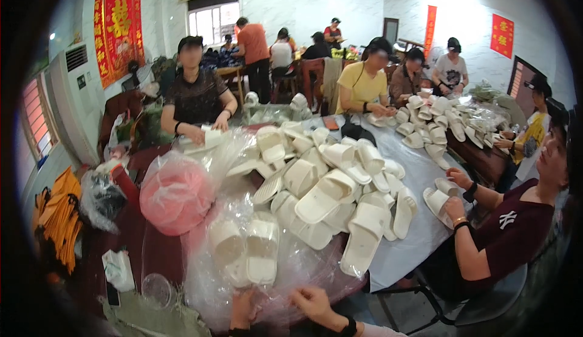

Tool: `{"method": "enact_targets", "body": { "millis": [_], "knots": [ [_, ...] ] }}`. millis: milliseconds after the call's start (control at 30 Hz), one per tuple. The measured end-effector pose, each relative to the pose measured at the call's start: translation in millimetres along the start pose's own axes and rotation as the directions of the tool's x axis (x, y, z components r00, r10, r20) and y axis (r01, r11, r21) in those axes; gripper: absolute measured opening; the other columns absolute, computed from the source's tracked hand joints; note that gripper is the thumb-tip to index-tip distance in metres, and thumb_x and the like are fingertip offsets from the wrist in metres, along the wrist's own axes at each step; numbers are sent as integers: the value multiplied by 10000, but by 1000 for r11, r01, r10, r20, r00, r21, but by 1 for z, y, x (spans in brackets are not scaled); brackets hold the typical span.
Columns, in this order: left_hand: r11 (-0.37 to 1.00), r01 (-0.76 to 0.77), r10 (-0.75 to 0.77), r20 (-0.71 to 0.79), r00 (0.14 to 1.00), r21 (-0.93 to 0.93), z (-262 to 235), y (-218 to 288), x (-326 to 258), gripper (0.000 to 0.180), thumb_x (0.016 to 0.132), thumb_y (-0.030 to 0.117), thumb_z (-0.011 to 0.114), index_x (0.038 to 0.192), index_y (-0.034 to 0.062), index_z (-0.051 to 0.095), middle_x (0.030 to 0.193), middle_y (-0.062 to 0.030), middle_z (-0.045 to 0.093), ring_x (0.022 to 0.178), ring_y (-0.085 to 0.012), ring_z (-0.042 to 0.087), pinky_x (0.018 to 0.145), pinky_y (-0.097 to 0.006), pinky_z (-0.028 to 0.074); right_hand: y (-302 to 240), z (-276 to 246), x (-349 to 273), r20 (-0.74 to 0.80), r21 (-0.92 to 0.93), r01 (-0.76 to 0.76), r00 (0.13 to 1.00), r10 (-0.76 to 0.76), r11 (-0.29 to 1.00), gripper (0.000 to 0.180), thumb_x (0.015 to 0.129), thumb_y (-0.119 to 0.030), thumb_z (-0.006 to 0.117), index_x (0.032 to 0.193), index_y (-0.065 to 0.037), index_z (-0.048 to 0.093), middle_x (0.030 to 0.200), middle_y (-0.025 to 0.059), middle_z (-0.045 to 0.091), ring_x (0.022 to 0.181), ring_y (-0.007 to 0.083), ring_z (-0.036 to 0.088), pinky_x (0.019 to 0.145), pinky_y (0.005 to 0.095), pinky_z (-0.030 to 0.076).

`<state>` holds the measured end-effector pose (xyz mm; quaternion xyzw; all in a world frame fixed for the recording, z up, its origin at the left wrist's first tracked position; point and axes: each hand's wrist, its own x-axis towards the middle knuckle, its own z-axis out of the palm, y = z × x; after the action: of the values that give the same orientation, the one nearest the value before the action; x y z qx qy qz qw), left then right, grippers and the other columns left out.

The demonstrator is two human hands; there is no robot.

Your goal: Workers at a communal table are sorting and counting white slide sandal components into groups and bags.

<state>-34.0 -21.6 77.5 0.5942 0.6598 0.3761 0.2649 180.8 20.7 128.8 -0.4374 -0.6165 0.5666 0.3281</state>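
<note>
- Gripping the near edge of a clear plastic bag [267, 258], both of the person's hands sit at the bottom of the head view, close to the counter [413, 240] edge.
- The left hand [243, 309] is clenched on the bag's crumpled plastic, fingers curled into the film; the right hand [313, 303] lies just beside it, fingers bent onto the same edge, though I cannot tell how firmly it pinches.
- The bag lies straight ahead of both hands, spreading away from the person across the counter.
- Inside the bag, a pair of white slippers [246, 249] rests side by side, their long axes pointing away from the person, toes far and heels near.
- The left hand is the nearer one to the bagged pair, which sits almost directly beyond it; the right hand stands slightly off to the side.
- Beyond the bag, a loose heap of white slippers [331, 185] covers the middle of the counter, well apart from either hand.
- A pink bundle in plastic [176, 194] sits to the left of the bag.
</note>
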Motion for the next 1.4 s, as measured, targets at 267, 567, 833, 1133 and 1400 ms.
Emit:
{"method": "enact_targets", "body": {
  "millis": [267,567,833,1133,1400],
  "knots": [
    [615,99,-257,-80,963,-783,17,15,21,288,810,21,577,1095,-7,550,975,-51,616,876,-145,585,721,-261,472,9,50,25,26,-229,182,983,-181,956,633,886,-234,587,1364,45,281,1201,270,509,1059,376,552,868,394,452],
    [842,27,1,52,999,-538,27,-45,-5,448,870,199,544,1255,-8,447,1218,-150,539,1107,-243,538,912,-343,457,8,71,21,14,-357,371,920,-392,858,567,812,-74,574,1322,44,356,1134,276,527,974,421,547,790,430,469],
    [414,187,-14,199,980,-891,12,-7,9,608,875,408,563,1249,-56,444,1137,-204,591,1032,-283,591,903,-406,479,12,78,24,177,-479,503,858,-482,719,516,785,-68,587,1276,-38,433,936,197,576,910,401,558,731,424,487],
    [242,302,-167,267,949,-922,-3,0,8,316,839,133,635,1108,-21,570,987,-125,656,900,-200,635,703,-309,541,3,36,42,505,-72,205,851,-141,976,425,819,-86,600,1229,-45,496,1008,135,633,794,209,599,726,301,478],
    [549,227,-256,97,962,-804,2,-2,8,253,854,9,552,1101,-20,595,888,-51,657,690,-102,604,574,-237,462,34,64,30,-135,-199,376,904,-405,905,186,783,-6,579,969,-10,573,913,149,621,844,314,602,782,375,480]
  ]
}}
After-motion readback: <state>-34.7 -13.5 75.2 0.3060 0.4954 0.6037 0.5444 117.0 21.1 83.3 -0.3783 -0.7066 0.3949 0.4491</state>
